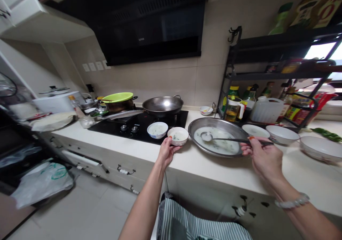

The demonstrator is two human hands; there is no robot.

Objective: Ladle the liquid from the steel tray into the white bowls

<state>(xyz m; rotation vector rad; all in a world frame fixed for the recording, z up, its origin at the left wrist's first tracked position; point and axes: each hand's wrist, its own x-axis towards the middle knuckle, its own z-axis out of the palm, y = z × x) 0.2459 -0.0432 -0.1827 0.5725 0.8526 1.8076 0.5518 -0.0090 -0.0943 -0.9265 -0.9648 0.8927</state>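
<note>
My left hand (168, 151) is closed on the rim and side of a small bowl (184, 142) of whitish soup, near the cooktop's front right corner. Just left of it, a second filled bowl (151, 134) sits on the cooktop. My right hand (263, 158) grips the dark handle of a ladle (227, 139). The ladle's metal head is over a wide steel basin (190, 131) holding whitish soup with green bits. Beside my right hand, another bowl (248, 127) stands behind the basin's right rim, with pale contents.
Two more bowls, one white (283, 134) and one larger (320, 149), stand at right by green peppers (327, 133). A wok (162, 106) and a pot with a green colander (117, 97) occupy the cooktop (107, 127). A black rack (267, 76) holds several bottles; a range hood (149, 26) hangs above.
</note>
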